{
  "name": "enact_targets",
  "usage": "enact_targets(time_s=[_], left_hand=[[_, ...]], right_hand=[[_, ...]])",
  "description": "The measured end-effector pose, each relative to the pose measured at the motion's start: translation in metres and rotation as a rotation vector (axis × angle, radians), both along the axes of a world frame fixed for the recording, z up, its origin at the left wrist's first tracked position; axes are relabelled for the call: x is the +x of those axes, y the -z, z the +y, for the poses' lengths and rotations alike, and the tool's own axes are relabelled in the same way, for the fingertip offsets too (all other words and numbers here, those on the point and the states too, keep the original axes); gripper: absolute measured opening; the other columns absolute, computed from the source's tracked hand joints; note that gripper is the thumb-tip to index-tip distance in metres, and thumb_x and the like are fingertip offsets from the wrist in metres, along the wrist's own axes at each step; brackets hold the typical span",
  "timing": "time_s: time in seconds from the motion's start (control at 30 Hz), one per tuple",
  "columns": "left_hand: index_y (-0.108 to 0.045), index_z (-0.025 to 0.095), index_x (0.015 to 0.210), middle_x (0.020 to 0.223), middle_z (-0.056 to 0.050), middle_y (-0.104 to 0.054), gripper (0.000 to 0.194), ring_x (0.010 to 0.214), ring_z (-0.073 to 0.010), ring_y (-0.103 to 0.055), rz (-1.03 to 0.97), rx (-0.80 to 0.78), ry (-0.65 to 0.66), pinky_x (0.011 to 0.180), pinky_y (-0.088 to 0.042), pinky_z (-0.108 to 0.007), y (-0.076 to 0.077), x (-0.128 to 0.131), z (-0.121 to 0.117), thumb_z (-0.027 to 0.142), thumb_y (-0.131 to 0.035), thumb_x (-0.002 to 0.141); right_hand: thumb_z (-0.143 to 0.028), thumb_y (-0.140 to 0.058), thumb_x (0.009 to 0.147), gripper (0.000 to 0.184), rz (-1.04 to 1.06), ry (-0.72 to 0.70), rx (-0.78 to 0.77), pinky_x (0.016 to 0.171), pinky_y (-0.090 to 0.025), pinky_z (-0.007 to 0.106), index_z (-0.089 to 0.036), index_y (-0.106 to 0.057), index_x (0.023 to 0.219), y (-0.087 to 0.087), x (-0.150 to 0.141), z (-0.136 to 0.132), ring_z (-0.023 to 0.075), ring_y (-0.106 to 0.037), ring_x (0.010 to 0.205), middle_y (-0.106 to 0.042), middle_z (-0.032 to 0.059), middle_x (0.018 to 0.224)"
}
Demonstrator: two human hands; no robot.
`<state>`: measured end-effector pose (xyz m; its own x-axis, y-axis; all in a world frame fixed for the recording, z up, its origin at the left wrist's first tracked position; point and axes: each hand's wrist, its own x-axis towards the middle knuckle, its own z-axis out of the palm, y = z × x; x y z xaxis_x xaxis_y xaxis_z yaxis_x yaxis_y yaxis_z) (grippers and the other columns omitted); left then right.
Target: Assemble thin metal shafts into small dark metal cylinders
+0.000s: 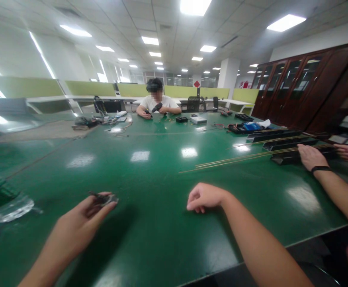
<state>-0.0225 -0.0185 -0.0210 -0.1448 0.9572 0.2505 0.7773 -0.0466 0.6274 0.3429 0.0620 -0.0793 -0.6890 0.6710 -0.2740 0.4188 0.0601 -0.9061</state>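
My left hand is raised a little above the green table at the lower left. Its thumb and fingers are closed on a small object, dark with a shiny, clear-looking end and thin dark bits sticking out. The blur hides its exact kind. To the right, my right hand is low over the tabletop, wrist bent and fingers curled in with the thumb against them. Nothing shows in it, but the inside of the curl is hidden. Beyond it, thin brass-coloured rods extend over the table.
A large clear water bottle lies at the left. At right, another person's hand touches the rods and dark metal channels. Across the green table, a seated person holds a power drill. A toolbox lies farther right.
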Motion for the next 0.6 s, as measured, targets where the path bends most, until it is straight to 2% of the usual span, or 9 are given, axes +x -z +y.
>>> enact_targets(time_s=[0.07, 0.17, 0.27, 0.37, 0.43, 0.5, 0.6], left_hand=[[-0.064, 0.018, 0.107, 0.101, -0.009, -0.072, 0.057, 0.093, -0.0272, -0.069, -0.114, -0.041, 0.148, 0.089, -0.056, -0.04, 0.005, 0.035, 0.02, 0.063, -0.063, 0.073], [-0.064, 0.019, 0.105, 0.102, -0.008, -0.071, 0.044, 0.093, -0.0246, -0.068, -0.18, -0.059, 0.387, 0.091, -0.054, -0.038, 0.013, 0.09, 0.043, 0.054, -0.065, 0.077], [-0.063, 0.019, 0.104, 0.103, -0.006, -0.07, 0.034, 0.094, -0.0221, -0.067, -0.255, -0.097, 0.53, 0.092, -0.054, -0.038, 0.025, 0.13, 0.054, 0.043, -0.064, 0.08], [-0.061, 0.018, 0.107, 0.105, -0.006, -0.069, 0.031, 0.096, -0.0204, -0.066, -0.38, -0.108, 0.553, 0.093, -0.053, -0.036, 0.038, 0.146, 0.052, 0.038, -0.061, 0.083], [-0.061, 0.018, 0.107, 0.105, -0.006, -0.069, 0.031, 0.095, -0.0201, -0.066, -0.443, -0.122, 0.552, 0.092, -0.054, -0.035, 0.044, 0.145, 0.047, 0.037, -0.061, 0.084], [-0.061, 0.018, 0.105, 0.102, -0.006, -0.069, 0.03, 0.093, -0.0199, -0.066, -0.476, -0.14, 0.558, 0.091, -0.055, -0.034, 0.047, 0.142, 0.043, 0.037, -0.063, 0.082], [-0.061, 0.017, 0.102, 0.098, -0.005, -0.07, 0.031, 0.091, -0.0198, -0.067, -0.524, -0.153, 0.541, 0.09, -0.056, -0.034, 0.048, 0.139, 0.04, 0.037, -0.067, 0.079]], right_hand=[[-0.041, -0.079, 0.07, 0.033, 0.002, 0.01, -0.018, 0.044, -0.041, 0.017, -0.011, -0.07, 0.081, 0.0, 0.0, 0.0, 0.008, -0.056, 0.048, -0.066, 0.0007, 0.062], [-0.034, -0.077, 0.07, 0.025, 0.031, 0.021, -0.038, 0.045, -0.042, 0.017, -0.012, -0.067, 0.074, 0.001, 0.002, 0.001, 0.0081, -0.056, 0.047, -0.065, -0.0003, 0.06], [-0.021, -0.07, 0.07, 0.013, 0.084, 0.057, -0.009, 0.043, -0.04, 0.016, -0.012, -0.061, 0.066, 0.004, 0.003, 0.002, 0.0076, -0.054, 0.045, -0.063, -0.0012, 0.057], [-0.02, -0.068, 0.071, 0.01, 0.151, 0.113, 0.038, 0.043, -0.04, 0.016, -0.013, -0.061, 0.07, 0.005, -0.001, 0.002, 0.008, -0.054, 0.045, -0.063, -0.0013, 0.057], [-0.026, -0.073, 0.071, 0.018, 0.18, 0.138, 0.067, 0.044, -0.041, 0.017, -0.013, -0.064, 0.079, 0.005, -0.007, -0.001, 0.0084, -0.054, 0.046, -0.062, -0.002, 0.058], [-0.03, -0.075, 0.071, 0.024, 0.188, 0.127, 0.098, 0.046, -0.041, 0.018, -0.013, -0.065, 0.084, 0.006, -0.014, -0.005, 0.009, -0.054, 0.047, -0.061, -0.0021, 0.059], [-0.028, -0.077, 0.069, 0.024, 0.196, 0.145, 0.182, 0.051, -0.04, 0.019, -0.014, -0.063, 0.082, 0.006, -0.022, -0.01, 0.0086, -0.053, 0.053, -0.06, -0.0023, 0.062]])
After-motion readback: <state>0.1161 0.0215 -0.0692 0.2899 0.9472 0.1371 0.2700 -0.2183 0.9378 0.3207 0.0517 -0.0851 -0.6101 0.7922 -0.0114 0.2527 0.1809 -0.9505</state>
